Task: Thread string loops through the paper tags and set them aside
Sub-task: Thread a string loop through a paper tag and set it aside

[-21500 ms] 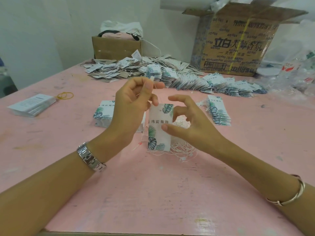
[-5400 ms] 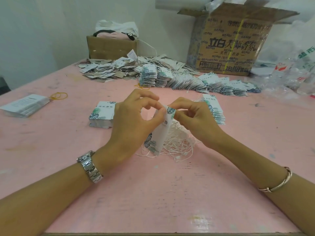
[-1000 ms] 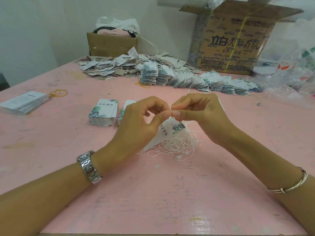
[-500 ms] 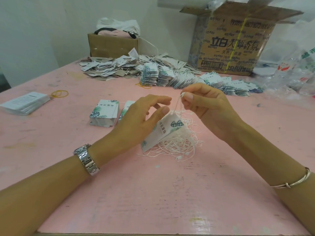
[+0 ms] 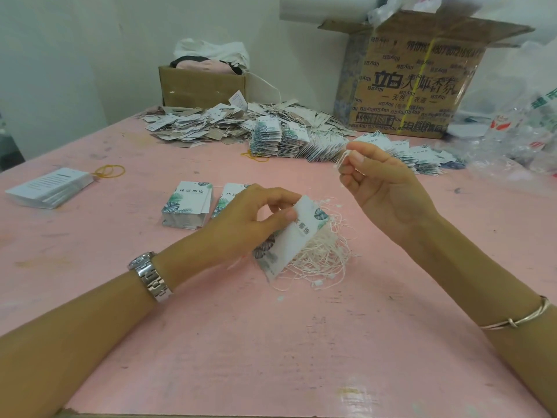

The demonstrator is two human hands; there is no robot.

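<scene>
pinching the paper tag [image 5: 297,236] above the string pile [image 5: 327,256], the left hand [image 5: 247,226] steadied it so the right hand [image 5: 384,190], apart to the right, could pull its pinched string [image 5: 342,159] through

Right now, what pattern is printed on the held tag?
Tag: teal leaves on white; head view.

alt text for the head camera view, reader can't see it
The left hand pinches a white leaf-printed paper tag over a tangle of white string loops on a pink table, while the raised right hand pinches one string.
</scene>
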